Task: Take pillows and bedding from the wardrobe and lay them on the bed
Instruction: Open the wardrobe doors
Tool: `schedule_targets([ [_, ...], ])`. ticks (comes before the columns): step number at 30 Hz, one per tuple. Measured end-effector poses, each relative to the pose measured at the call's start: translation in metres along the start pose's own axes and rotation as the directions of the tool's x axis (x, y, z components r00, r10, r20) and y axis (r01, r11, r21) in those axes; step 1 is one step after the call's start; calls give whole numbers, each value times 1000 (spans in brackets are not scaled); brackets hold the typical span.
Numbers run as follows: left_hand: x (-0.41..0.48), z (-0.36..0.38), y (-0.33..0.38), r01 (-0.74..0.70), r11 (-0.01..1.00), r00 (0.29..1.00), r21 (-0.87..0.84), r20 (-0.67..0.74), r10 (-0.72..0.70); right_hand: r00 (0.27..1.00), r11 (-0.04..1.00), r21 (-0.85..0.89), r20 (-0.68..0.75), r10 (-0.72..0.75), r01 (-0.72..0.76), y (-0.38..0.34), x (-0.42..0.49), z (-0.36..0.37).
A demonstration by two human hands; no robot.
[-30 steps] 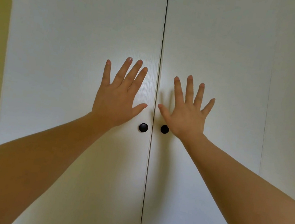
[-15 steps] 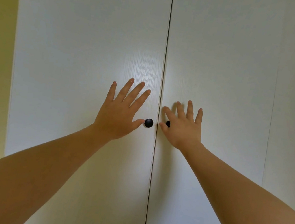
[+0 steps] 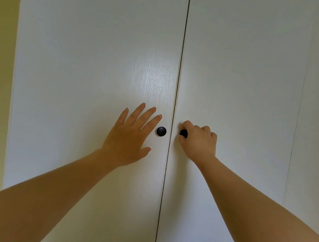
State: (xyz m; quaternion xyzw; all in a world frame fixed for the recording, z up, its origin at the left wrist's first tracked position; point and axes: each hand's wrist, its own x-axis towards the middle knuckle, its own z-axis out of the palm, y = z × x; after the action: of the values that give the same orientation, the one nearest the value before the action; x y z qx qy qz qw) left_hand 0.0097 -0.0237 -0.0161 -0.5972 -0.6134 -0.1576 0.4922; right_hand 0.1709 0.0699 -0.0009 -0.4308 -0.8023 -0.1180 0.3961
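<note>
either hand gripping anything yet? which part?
Right hand has its fingers curled around the right door's black knob. Left hand is open beside the left knob, holding nothing. Doors shut.

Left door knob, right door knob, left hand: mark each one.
left door knob (image 3: 161,131), head view, centre of its round black face.
right door knob (image 3: 183,133), head view, the black edge showing past the fingers.
left hand (image 3: 129,139), head view, back of the hand.

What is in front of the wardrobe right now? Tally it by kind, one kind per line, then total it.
White wardrobe doors: 2, left door and right door, both closed.
Black knobs: 2, left knob bare, right knob partly covered.
Hands: 2, left hand spread open, right hand curled on its knob.
Total: 6
</note>
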Motion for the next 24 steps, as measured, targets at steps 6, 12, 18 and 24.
schedule_targets([
  [6, -6, -1, 5, 14, 999, 997, 34, 79, -17, 1000, 998, 60, -2, 29, -29, -6, 3, 1],
  [12, -12, 5, 11, -17, 998, 994, -54, -109, 11, 993, 987, 153, -95, 66, -51, -7, -16, -9],
  [18, -2, -13, 46, 82, 873, 947, -480, -236, -218, 986, 954, 295, -137, 94, -50, 8, -51, -44],
  [24, 4, -33, 95, 48, 760, 938, -649, -232, -258, 981, 922, 379, -139, 138, -75, 30, -91, -97],
])
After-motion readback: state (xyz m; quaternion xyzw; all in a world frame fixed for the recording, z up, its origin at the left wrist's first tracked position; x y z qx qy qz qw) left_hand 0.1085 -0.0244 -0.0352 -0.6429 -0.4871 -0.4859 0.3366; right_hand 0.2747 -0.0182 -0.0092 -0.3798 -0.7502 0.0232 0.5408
